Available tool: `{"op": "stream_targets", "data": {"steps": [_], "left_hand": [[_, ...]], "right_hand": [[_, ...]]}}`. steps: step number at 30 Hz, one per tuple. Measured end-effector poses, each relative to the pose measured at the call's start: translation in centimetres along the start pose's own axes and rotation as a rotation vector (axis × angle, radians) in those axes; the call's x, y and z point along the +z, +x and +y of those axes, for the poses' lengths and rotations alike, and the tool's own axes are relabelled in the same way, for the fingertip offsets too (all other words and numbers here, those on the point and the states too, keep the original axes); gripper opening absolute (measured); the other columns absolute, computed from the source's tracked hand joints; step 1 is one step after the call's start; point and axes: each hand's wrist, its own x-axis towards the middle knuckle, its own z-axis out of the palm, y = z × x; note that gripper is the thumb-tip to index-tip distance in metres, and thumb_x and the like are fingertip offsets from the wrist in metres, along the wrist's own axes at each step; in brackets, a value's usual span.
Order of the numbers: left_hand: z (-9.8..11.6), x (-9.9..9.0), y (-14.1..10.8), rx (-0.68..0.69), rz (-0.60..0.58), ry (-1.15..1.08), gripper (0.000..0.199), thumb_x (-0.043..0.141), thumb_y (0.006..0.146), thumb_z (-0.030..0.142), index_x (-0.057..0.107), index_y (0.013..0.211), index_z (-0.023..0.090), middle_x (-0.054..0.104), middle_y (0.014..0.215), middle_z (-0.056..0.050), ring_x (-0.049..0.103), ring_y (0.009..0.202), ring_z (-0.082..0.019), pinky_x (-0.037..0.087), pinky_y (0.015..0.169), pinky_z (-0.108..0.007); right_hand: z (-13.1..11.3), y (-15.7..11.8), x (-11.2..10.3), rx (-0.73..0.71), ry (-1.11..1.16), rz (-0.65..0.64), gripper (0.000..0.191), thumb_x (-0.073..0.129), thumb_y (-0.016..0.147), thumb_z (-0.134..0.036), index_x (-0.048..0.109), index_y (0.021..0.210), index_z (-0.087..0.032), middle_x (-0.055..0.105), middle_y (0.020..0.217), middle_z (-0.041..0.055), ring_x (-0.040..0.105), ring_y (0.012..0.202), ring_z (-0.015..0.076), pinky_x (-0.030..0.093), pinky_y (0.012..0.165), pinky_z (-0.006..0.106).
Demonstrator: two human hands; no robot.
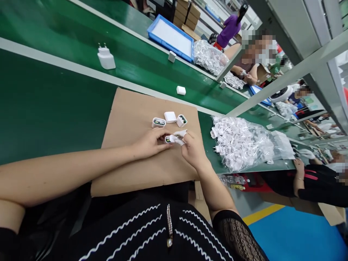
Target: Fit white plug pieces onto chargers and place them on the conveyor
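Note:
Over a brown cardboard sheet (130, 127), my left hand (148, 144) grips a white charger housing (168, 139) with its open end showing green inside. My right hand (192, 148) is closed on a small white part (175, 138), which touches the open end of that housing. White finger covers show on the right fingertips. Just beyond my hands lie an open white housing (158, 122), a closed white one (170, 117) and another open one (181, 120) with green inside.
A plastic bag of white chargers (239, 143) lies right of the cardboard. On the green belt (141, 69) stand a large white plug (106, 58) and a small white housing (181, 90). Beyond are a blue tray (171, 38), metal posts and several people. A person's arm (299, 174) is at right.

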Motion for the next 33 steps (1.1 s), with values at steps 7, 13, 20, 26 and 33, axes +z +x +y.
{"op": "stream_targets", "data": {"steps": [7,13,20,26,33], "left_hand": [[-0.1,-0.3,0.2,0.039,0.002,-0.025,0.024,0.071,0.092,0.042,0.074,0.097,0.019,0.073,0.091,-0.006,0.065,0.083,-0.023,0.05,0.079,-0.037],[-0.2,-0.2,0.4,0.014,0.008,-0.043,0.025,0.074,0.088,0.043,0.074,0.092,0.019,0.073,0.089,-0.006,0.063,0.084,-0.023,0.048,0.08,-0.037],[0.1,-0.1,0.4,-0.008,0.006,-0.039,0.024,0.073,0.089,0.043,0.073,0.088,0.018,0.073,0.086,-0.006,0.062,0.081,-0.023,0.047,0.077,-0.036],[0.9,0.1,0.0,-0.016,0.016,-0.003,0.024,0.069,0.092,0.042,0.074,0.093,0.019,0.076,0.093,-0.007,0.067,0.086,-0.026,0.052,0.082,-0.04],[0.6,1.1,-2.5,0.064,0.088,0.245,0.048,0.048,0.104,0.049,0.062,0.141,0.021,0.068,0.139,-0.016,0.064,0.129,-0.035,0.052,0.11,-0.053]], "right_hand": [[-1.1,1.8,-0.1,-0.062,-0.213,-0.185,0.034,0.045,0.088,0.001,0.068,0.106,-0.017,0.065,0.102,0.0113,0.057,0.098,0.0264,0.047,0.086,0.037],[-1.6,2.9,-0.4,-0.142,-0.331,-0.271,0.039,0.042,0.091,0.003,0.069,0.111,-0.015,0.066,0.097,0.0105,0.055,0.092,0.0251,0.043,0.081,0.035],[-2.3,3.1,-0.4,0.011,-0.298,-0.236,0.028,0.049,0.088,-0.001,0.071,0.098,-0.015,0.065,0.095,0.0097,0.056,0.09,0.024,0.041,0.076,0.033],[-2.0,2.7,0.2,0.094,-0.249,-0.19,0.022,0.053,0.084,-0.003,0.069,0.09,-0.018,0.062,0.091,0.0073,0.056,0.087,0.0234,0.04,0.073,0.032],[-1.6,1.9,0.9,0.062,-0.265,-0.129,0.024,0.051,0.091,-0.004,0.07,0.089,-0.019,0.061,0.088,0.0071,0.056,0.086,0.0231,0.04,0.074,0.032]]}}
